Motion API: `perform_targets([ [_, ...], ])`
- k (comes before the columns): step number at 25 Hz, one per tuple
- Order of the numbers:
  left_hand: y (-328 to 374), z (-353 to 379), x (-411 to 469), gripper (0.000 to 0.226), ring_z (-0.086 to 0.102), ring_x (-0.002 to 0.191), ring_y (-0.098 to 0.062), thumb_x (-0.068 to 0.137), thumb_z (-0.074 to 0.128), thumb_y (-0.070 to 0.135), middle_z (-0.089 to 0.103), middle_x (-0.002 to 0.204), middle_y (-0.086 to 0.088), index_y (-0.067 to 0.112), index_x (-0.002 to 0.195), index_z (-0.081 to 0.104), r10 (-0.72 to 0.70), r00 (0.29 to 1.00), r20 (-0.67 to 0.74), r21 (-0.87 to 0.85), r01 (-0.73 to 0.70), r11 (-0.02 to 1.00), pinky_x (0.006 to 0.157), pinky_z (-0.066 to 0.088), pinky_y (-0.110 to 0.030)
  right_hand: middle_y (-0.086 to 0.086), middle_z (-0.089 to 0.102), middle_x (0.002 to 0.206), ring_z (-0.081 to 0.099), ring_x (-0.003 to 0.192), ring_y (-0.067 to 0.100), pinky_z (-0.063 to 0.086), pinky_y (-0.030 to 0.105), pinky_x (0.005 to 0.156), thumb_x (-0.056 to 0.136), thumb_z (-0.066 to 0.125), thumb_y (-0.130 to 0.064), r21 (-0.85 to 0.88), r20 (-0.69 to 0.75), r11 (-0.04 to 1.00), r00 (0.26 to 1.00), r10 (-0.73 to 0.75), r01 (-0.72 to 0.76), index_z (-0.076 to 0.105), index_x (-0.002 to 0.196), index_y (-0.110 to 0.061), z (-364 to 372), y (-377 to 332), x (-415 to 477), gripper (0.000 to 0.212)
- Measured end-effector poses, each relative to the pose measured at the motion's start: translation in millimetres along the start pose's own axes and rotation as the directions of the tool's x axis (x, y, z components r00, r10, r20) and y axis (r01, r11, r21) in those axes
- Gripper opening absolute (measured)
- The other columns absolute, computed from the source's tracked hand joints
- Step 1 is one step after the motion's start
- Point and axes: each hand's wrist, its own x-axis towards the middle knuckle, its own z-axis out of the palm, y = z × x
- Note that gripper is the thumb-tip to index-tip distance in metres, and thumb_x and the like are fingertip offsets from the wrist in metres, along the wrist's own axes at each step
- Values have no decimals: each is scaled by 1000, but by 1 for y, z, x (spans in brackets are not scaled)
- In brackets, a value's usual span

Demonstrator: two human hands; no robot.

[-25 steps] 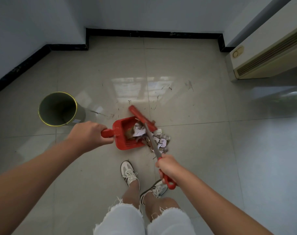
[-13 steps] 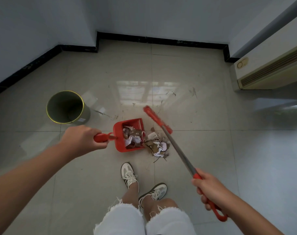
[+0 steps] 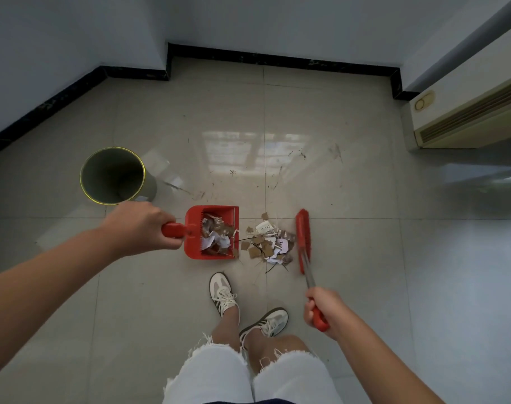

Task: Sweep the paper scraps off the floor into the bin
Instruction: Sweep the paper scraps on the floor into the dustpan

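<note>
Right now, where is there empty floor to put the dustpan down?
Bare tiles lie between the bin and the back wall, and to the right of the brush up to the cream unit. It is crowded between the dustpan and brush, where the scraps lie.

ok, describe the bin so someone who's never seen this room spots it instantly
From the black skirting along the left wall, look onto the tiled floor: the bin stands just beyond the left hand. It alone is round and open-topped, grey-green with a yellow rim.
</note>
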Motion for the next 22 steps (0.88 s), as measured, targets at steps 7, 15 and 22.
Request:
perform_targets([
  [7,20,11,22,48,34,37,-11,73,52,64,30,37,6,21,53,58,84,995,51,-28,-83,996,40,35,-24,0,42,50,37,37,11,30,18,40,87,37,-4,-87,117,996,993,18,-7,49,88,-11,61,-6,-29,15],
  [15,18,4,22,47,33,38,-12,74,57,61,30,37,4,19,53,57,32,998,49,-24,-31,999,41,20,-21,1,36,54,34,29,6,27,10,32,91,43,-2,-58,288,997,957,-38,57,45,84,-17,30,-8,-78,17],
  [22,5,10,-24,45,32,37,-10,70,63,62,34,38,5,23,50,51,-86,995,50,-128,92,987,39,22,-20,6,39,53,32,32,11,27,12,35,94,49,-8,-175,193,971,973,-127,162,58,104,-21,-62,10,-114,18],
])
